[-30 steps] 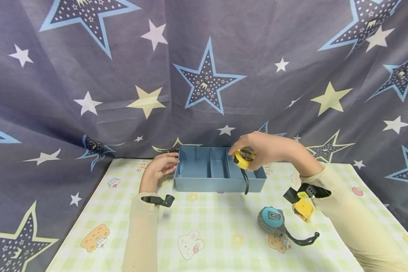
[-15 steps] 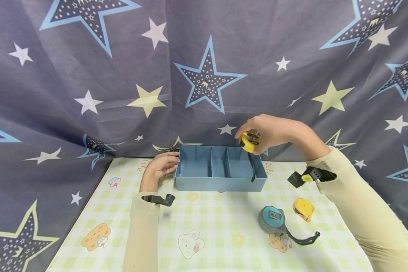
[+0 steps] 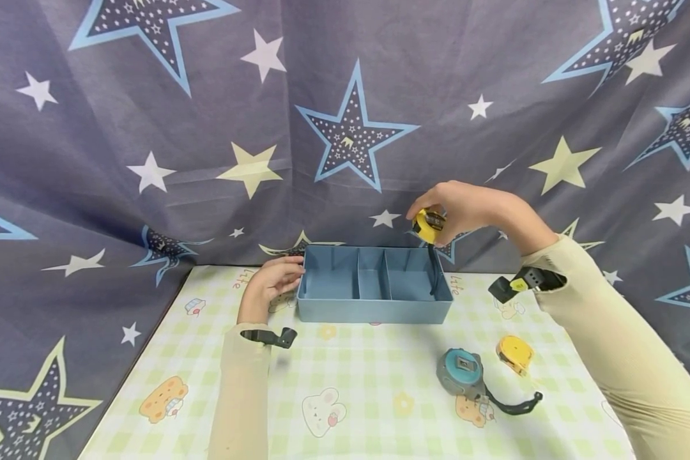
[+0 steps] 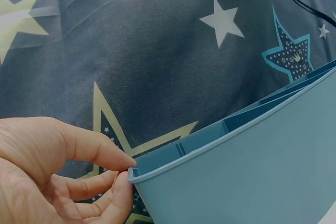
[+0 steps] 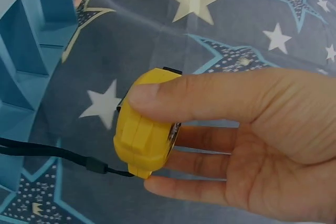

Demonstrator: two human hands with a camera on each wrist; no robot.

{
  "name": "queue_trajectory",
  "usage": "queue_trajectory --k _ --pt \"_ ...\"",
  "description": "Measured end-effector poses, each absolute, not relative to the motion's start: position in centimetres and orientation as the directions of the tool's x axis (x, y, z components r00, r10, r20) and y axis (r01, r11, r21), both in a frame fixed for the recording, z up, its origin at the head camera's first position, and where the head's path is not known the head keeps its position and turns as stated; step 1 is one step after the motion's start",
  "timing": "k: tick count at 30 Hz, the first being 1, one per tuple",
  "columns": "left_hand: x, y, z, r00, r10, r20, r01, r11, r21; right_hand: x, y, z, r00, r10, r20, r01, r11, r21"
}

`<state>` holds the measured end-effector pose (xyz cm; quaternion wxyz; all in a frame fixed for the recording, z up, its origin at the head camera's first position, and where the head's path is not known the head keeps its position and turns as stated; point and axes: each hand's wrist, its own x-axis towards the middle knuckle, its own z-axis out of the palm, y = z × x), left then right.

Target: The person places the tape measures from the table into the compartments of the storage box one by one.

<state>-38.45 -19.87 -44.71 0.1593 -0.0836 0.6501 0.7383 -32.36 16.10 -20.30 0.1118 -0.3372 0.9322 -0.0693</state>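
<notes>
My right hand (image 3: 462, 207) grips a yellow tape measure (image 3: 428, 226) between thumb and fingers, raised above the right end of a blue divided box (image 3: 374, 312). From the tape measure (image 5: 144, 127) a black wrist strap (image 5: 55, 153) hangs down over the right compartment. At the box's left end, my left hand (image 3: 273, 280) pinches the rim corner, thumb and fingertips meeting there in the left wrist view. A grey and teal tape measure (image 3: 461, 372) with a black strap lies on the table, beside a smaller yellow-orange tape measure (image 3: 515, 353).
A checked tablecloth with cartoon prints (image 3: 374, 358) covers the table. Close behind the box hangs a dark star-patterned curtain (image 3: 322, 217). Two dividers (image 3: 388, 275) split the box into compartments.
My right hand has lifted the yellow tape measure up and slightly right, away from the box, its strap rising too. The left hand stays at the box's left end.
</notes>
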Motion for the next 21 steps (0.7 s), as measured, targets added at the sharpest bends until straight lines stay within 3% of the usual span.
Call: queue_trajectory --k 21 --pt "-38.6 -20.0 -44.8 -0.939 0.136 -0.317 -0.332 -0.102 0.938 -35.1 16.9 -25.5 -0.732 -0.618 -0.287 -0.567 0.786 -0.245"
